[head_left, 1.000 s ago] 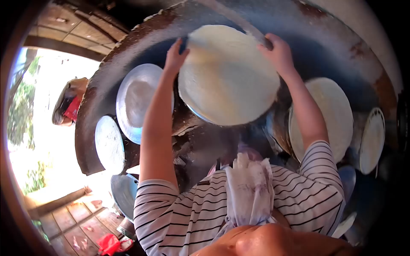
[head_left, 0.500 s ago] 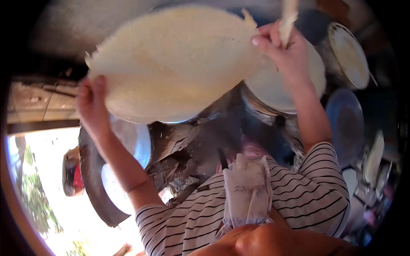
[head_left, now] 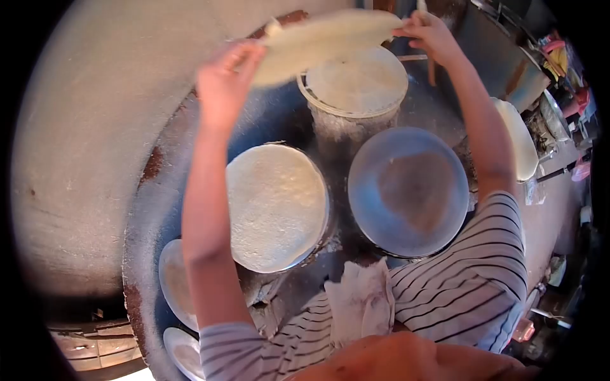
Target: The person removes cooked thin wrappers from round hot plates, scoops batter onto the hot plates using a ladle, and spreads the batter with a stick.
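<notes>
A thin pale flatbread sheet (head_left: 330,41) is held up between both hands at the top of the head view, slightly blurred. My left hand (head_left: 227,76) pinches its left end. The sheet's right end is in the fingers of my right hand (head_left: 432,35), which also has a thin stick (head_left: 431,71) in it. Below the sheet, a round flatbread on a rimmed tray (head_left: 356,82) rests on a round stand. Nearer to me lie a pan covered with pale batter (head_left: 276,206) and a bare dark metal pan (head_left: 410,190).
Two more round pans (head_left: 181,279) (head_left: 185,352) sit at the lower left. A pale flatbread (head_left: 518,140) is beyond my right forearm. The curved rim of the large round stove (head_left: 136,254) runs along the left. Mixed items and tools (head_left: 556,171) lie at the right.
The view has turned right. The sheet has moved away from me, over the round stand, and appears narrower. Both hands still hold it, and the bare dark pan is now in front of me.
</notes>
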